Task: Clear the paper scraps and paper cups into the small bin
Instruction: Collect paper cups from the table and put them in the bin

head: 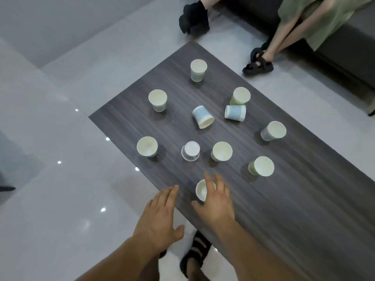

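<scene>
Hands empty: right hand [217, 205] spread over small pale paper cup [200, 191] at 6 o'clock, left hand [160, 218] flat; grip its wall gently.

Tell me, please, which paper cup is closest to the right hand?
The upright cup by the table's near edge, partly covered by fingers of the right hand; the rest sit farther away.

Dim, soft overhead light — small glints on the glossy floor [60, 179]; wide-angle bending at edges.
</scene>
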Demonstrator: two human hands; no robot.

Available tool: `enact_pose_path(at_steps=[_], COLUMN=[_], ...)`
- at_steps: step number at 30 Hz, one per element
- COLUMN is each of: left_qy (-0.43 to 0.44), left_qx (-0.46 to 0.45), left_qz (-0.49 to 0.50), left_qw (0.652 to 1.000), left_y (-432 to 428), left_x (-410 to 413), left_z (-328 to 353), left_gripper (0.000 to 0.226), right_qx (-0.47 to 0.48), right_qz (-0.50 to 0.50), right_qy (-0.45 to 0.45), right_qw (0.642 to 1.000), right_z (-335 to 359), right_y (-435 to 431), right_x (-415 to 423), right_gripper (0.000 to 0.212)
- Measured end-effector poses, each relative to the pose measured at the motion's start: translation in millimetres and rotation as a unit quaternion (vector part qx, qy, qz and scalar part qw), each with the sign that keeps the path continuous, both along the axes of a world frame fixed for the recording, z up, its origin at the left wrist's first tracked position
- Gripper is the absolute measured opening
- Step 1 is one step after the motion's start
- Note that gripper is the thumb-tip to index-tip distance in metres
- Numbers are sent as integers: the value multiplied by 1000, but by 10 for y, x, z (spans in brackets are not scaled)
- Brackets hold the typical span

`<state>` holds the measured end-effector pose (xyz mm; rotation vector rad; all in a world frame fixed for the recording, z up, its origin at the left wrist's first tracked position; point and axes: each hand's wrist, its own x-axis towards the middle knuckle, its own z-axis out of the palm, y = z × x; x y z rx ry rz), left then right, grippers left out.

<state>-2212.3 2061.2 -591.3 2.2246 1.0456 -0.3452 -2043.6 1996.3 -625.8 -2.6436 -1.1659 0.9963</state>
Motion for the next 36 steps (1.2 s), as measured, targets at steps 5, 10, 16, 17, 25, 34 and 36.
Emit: enact_pose_path(at_steps=[5, 10, 16, 17, 25, 34, 36], left_qy=[-36, -114, -135, -136, -123, -83, -67], left_qx=[-47, -89, -147, -150, -121, -94, -94], left_qz=[-9, -59, -92, -96, -60, -60, -77], left_qw=[998, 988, 976, 975, 983, 990, 990], left_y=[327, 524, 600, 585, 356, 295, 230], left_x=[54, 399, 713, 732, 795, 919, 941], left_z=[-469, -613, -757, -767, -782, -629, -552], left_gripper=[99, 100, 79, 74, 66, 108, 109], right_qx=[13, 121, 158, 162, 227, 58, 43], right_qz=[-49, -216, -259, -262, -178, -134, -120], right_qy=[16, 139, 267, 280, -158, -23, -14], right_qw=[999, 959, 915, 909, 944, 989, 992], right_z=[-386, -320, -187, -166, -123, -540, -515], right_y=[159, 99, -38, -65, -227, -305, -458], right_x=[28, 80, 187, 242, 1204, 1672, 1406], right_gripper=[70, 70, 74, 70, 63, 75, 70])
